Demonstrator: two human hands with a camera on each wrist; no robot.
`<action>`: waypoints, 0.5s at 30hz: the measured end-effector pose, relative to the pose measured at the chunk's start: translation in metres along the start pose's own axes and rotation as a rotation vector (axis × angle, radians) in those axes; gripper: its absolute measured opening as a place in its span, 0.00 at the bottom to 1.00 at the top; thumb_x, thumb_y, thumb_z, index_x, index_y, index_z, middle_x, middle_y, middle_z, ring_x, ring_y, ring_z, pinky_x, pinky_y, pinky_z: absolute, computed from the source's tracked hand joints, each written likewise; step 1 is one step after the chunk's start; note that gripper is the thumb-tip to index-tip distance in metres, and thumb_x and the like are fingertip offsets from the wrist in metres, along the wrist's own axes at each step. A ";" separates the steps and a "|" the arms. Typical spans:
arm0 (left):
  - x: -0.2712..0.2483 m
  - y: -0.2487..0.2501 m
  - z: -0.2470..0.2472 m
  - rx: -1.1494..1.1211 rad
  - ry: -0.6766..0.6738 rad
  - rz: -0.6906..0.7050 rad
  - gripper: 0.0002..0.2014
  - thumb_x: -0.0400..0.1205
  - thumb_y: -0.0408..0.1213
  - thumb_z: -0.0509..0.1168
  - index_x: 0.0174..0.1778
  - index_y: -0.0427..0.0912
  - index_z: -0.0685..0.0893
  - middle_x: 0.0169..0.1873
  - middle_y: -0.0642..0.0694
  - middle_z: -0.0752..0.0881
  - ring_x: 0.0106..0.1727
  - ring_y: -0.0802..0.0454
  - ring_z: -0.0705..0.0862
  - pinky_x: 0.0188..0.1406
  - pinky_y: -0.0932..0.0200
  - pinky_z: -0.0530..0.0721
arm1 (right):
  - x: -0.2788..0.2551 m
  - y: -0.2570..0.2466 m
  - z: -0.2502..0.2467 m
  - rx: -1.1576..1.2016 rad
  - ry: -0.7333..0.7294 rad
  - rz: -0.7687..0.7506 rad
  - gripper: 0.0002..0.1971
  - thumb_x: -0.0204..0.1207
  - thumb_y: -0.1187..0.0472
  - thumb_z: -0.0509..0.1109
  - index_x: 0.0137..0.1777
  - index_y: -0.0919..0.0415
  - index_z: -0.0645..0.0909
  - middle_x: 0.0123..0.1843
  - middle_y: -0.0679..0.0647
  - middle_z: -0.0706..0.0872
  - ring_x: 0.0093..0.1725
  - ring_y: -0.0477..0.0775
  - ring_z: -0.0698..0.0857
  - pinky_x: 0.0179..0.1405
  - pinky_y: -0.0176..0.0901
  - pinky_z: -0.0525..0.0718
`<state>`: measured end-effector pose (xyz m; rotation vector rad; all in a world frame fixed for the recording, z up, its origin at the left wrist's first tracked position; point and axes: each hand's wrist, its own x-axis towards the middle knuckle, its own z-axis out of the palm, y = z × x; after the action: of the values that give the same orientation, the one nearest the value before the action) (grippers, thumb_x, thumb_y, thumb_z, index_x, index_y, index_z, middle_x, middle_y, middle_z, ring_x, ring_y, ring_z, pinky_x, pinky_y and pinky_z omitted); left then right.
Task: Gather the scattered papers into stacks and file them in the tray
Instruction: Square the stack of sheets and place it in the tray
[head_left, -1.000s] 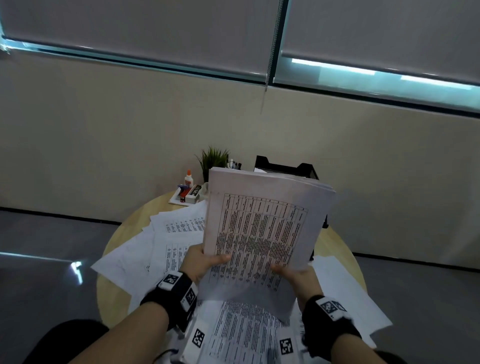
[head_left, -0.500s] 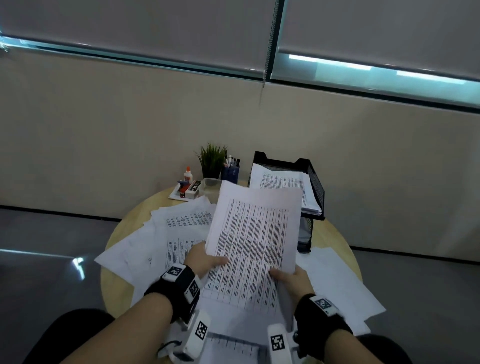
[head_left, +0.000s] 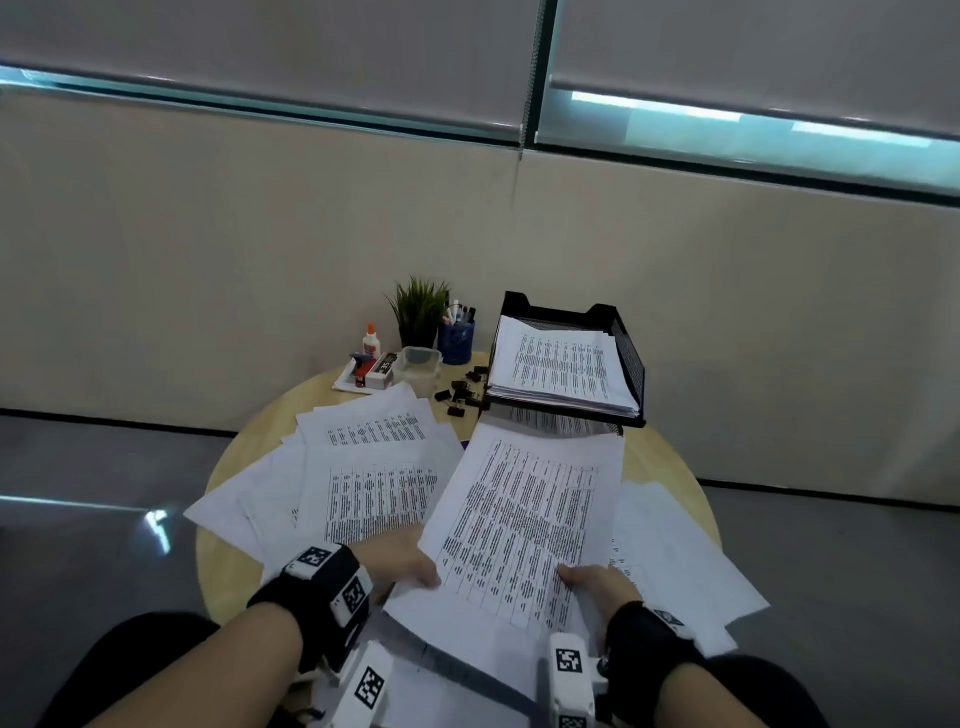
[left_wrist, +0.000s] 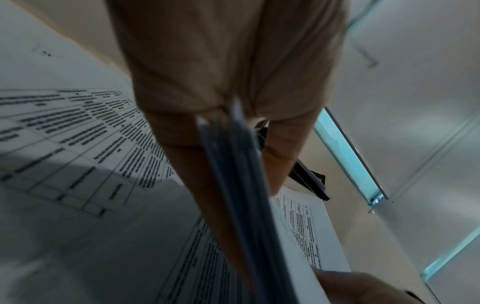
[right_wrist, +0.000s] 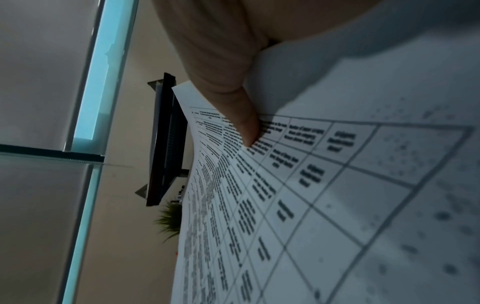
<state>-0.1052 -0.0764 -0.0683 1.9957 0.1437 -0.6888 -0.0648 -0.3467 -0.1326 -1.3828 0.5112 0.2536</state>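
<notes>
both hands, left hand (head_left: 400, 564) and right hand (head_left: 597, 584), have lowered the gripped paper stack (head_left: 524, 525) flatter toward the table (head_left: 660, 457).

A round wooden table (head_left: 249, 447) stands before the wall, with a black mesh paper tray (head_left: 628, 364) at its far right holding a stack of printed sheets (head_left: 558, 371). Left of the tray, at the far edge, stand a blue pen cup (head_left: 456, 340), a small green potted plant (head_left: 418, 306) and a white glue bottle (head_left: 370, 343), with black binder clips (head_left: 460, 392) lying in front of the cup. Loose printed papers (head_left: 363, 467) spread across the near and left parts of the table, and a held stack of printed papers (head_left: 524, 519) lies tilted over them, between both hands (head_left: 400, 564) at the near edge.
</notes>
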 end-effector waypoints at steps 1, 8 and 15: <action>-0.012 0.006 0.000 -0.039 -0.028 0.013 0.32 0.60 0.36 0.73 0.63 0.42 0.78 0.64 0.35 0.83 0.65 0.35 0.81 0.65 0.38 0.80 | 0.004 -0.004 -0.002 -0.054 -0.011 0.009 0.58 0.45 0.60 0.88 0.76 0.79 0.63 0.75 0.65 0.73 0.70 0.70 0.76 0.74 0.62 0.70; -0.004 0.020 0.002 -0.369 -0.010 0.000 0.29 0.79 0.15 0.55 0.69 0.50 0.72 0.68 0.44 0.78 0.60 0.38 0.83 0.37 0.46 0.90 | 0.018 -0.047 -0.003 -0.140 -0.095 0.023 0.63 0.48 0.57 0.90 0.82 0.67 0.57 0.82 0.62 0.65 0.79 0.69 0.64 0.76 0.74 0.53; 0.032 0.040 -0.004 -0.521 0.053 0.072 0.27 0.80 0.15 0.54 0.71 0.46 0.71 0.69 0.42 0.77 0.59 0.38 0.84 0.32 0.51 0.90 | -0.002 -0.106 -0.001 -0.162 -0.273 -0.109 0.13 0.78 0.77 0.64 0.61 0.71 0.77 0.64 0.68 0.82 0.50 0.60 0.83 0.61 0.52 0.83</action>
<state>-0.0621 -0.0997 -0.0523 1.5110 0.2540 -0.4905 -0.0181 -0.3667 -0.0394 -1.5000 0.1915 0.3953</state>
